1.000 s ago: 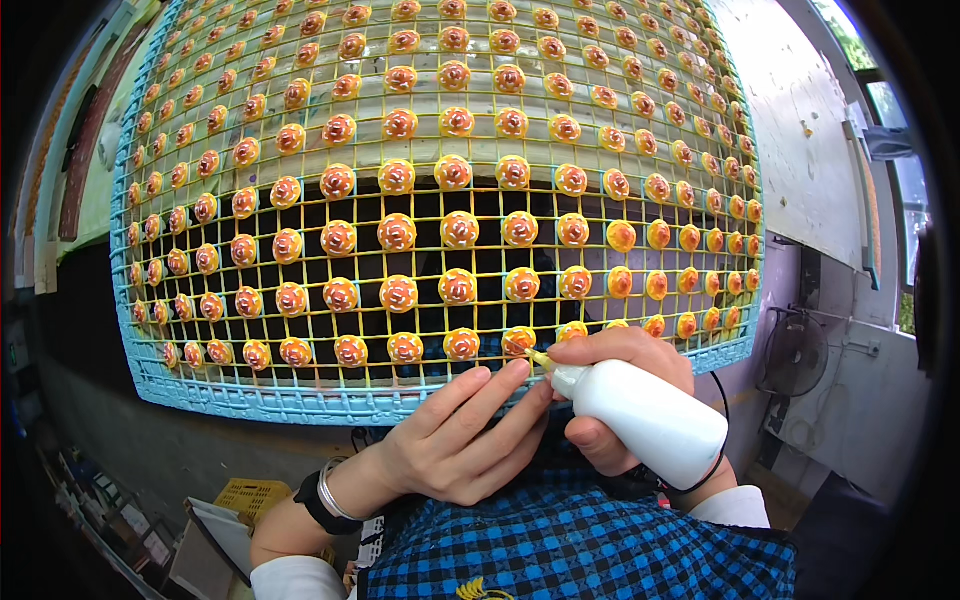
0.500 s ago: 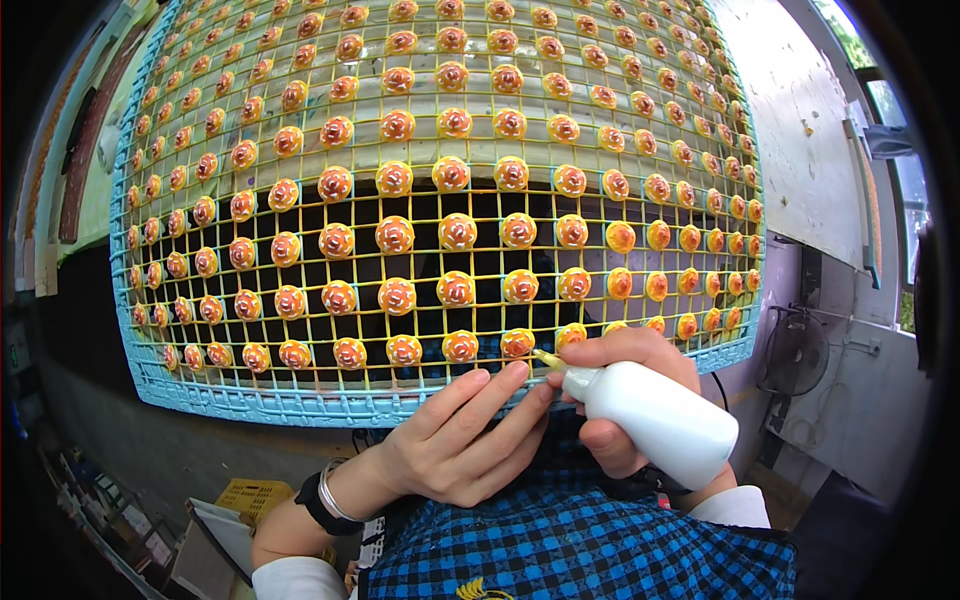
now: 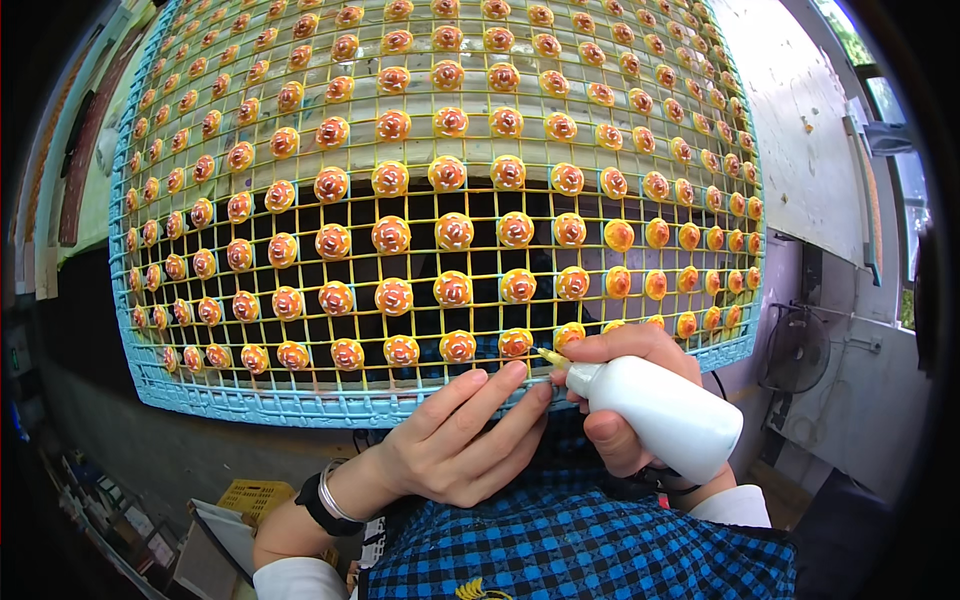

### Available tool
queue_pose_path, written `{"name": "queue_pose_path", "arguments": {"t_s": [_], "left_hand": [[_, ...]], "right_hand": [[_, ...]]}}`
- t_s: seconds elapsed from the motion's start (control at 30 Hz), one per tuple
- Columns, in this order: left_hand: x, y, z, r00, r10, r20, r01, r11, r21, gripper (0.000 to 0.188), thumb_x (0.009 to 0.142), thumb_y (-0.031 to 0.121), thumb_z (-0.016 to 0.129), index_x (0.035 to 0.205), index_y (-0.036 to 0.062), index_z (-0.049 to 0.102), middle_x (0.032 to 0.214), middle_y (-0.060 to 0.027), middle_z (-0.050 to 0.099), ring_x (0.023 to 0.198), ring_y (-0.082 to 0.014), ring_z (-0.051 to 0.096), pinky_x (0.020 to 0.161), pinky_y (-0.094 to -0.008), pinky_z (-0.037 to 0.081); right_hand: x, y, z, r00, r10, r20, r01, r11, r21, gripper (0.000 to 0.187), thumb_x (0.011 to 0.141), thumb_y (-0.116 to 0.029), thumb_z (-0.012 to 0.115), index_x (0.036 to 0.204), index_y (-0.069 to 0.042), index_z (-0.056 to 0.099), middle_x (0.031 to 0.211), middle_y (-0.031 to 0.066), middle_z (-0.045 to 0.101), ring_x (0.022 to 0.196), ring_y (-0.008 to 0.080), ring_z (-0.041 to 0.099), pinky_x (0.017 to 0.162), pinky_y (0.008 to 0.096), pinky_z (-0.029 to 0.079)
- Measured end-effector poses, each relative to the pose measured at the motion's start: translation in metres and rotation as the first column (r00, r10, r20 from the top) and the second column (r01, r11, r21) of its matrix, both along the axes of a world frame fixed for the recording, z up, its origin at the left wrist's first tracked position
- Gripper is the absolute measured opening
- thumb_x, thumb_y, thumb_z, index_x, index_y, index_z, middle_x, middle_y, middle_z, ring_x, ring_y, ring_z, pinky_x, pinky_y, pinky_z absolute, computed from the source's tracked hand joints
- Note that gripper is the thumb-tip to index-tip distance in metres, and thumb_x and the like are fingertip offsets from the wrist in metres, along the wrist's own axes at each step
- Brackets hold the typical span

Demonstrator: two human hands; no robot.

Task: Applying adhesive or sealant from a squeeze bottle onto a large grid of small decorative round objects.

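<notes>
My right hand (image 3: 645, 346) grips a white squeeze bottle (image 3: 670, 420), tilted with its narrow yellowish nozzle (image 3: 549, 355) pointing left. The nozzle tip is just right of a small orange-and-yellow dome-shaped piece (image 3: 515, 343) in the nearest row, which bears white marks. My left hand (image 3: 455, 440) lies at the rack's near edge, fingers stretched toward the nozzle and holding nothing. Under the fingertips is the blue rim of the wire grid rack (image 3: 270, 405). Many similar domes sit in rows on its yellow wires; those on the left carry white strokes, while several at the near right look plain orange.
A yellow plastic crate (image 3: 255, 497) stands low at the left, beside a pale board (image 3: 222, 540). To the right are a fan (image 3: 793, 350) and a white panel (image 3: 800, 110) near a window. A blue checked apron covers my front.
The bottle has shifted slightly right, drawing its nozzle tip a little away from the near dome. The rack appears moved very slightly left in view; my left hand stays in place.
</notes>
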State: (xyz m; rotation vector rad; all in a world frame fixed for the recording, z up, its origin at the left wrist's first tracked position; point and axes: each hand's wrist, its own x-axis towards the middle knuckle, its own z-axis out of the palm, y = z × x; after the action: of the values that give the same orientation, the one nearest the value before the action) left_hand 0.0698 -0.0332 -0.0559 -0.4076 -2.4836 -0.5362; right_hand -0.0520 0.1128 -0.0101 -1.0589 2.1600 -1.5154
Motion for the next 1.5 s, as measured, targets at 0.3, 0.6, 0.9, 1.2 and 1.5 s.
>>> {"name": "queue_pose_path", "arguments": {"t_s": [0.3, 0.6, 0.9, 1.2, 1.5], "left_hand": [[0.0006, 0.0002, 0.0005, 1.0, 0.0, 0.007, 0.0, 1.0, -0.001, 0.012, 0.083, 0.018, 0.057, 0.083, 0.0146, 0.068, 0.111, -0.0033, 0.065, 0.108, -0.0218, 0.06, 0.093, -0.0339, 0.044], [0.0008, 0.0003, 0.0003, 1.0, 0.004, 0.01, -0.004, 1.0, -0.008, 0.012, 0.083, 0.017, 0.057, 0.084, 0.0143, 0.069, 0.111, -0.0034, 0.065, 0.108, -0.0216, 0.06, 0.093, -0.0339, 0.044], [0.0016, 0.0001, 0.0004, 1.0, -0.003, 0.016, 0.003, 1.0, -0.003, 0.012, 0.083, 0.018, 0.057, 0.085, 0.0145, 0.069, 0.111, -0.0037, 0.065, 0.108, -0.0217, 0.06, 0.094, -0.0342, 0.044], [0.0014, 0.0001, 0.0011, 1.0, 0.001, 0.011, -0.001, 1.0, -0.015, 0.012, 0.083, 0.018, 0.057, 0.084, 0.0143, 0.068, 0.111, -0.0036, 0.065, 0.107, -0.0217, 0.06, 0.094, -0.0342, 0.044], [0.0009, 0.001, 0.001, 1.0, 0.009, 0.009, -0.009, 1.0, -0.001, 0.012, 0.083, 0.017, 0.057, 0.083, 0.0145, 0.068, 0.111, -0.0028, 0.065, 0.107, -0.0215, 0.06, 0.094, -0.0341, 0.044]], "right_hand": [[-0.0037, 0.0013, 0.0005, 0.998, 0.057, -0.014, -0.058, 0.998, -0.017, 0.038, 0.078, -0.033, 0.071, 0.091, 0.002, 0.063, 0.082, 0.0113, 0.065, 0.063, 0.0234, 0.065, 0.052, 0.0284, 0.051], [-0.0056, 0.0005, 0.0014, 0.995, 0.085, -0.057, -0.086, 0.996, -0.012, 0.038, 0.078, -0.033, 0.071, 0.091, 0.002, 0.063, 0.082, 0.0109, 0.066, 0.062, 0.0226, 0.065, 0.052, 0.0281, 0.051], [-0.0077, -0.0022, -0.0027, 0.983, 0.117, -0.141, -0.126, 0.99, -0.055, 0.04, 0.074, -0.03, 0.076, 0.092, 0.003, 0.063, 0.083, 0.0112, 0.066, 0.059, 0.0207, 0.064, 0.05, 0.0264, 0.05], [-0.0034, 0.0013, 0.0002, 0.995, 0.076, -0.07, -0.08, 0.995, -0.06, 0.036, 0.079, -0.031, 0.07, 0.088, 0.003, 0.062, 0.084, 0.0117, 0.065, 0.061, 0.022, 0.064, 0.05, 0.0277, 0.05], [-0.0032, 0.0014, 0.0017, 0.997, 0.05, -0.055, -0.049, 0.999, 0.007, 0.034, 0.079, -0.031, 0.068, 0.086, 0.001, 0.063, 0.085, 0.0122, 0.065, 0.064, 0.0236, 0.065, 0.052, 0.0289, 0.051]]}}
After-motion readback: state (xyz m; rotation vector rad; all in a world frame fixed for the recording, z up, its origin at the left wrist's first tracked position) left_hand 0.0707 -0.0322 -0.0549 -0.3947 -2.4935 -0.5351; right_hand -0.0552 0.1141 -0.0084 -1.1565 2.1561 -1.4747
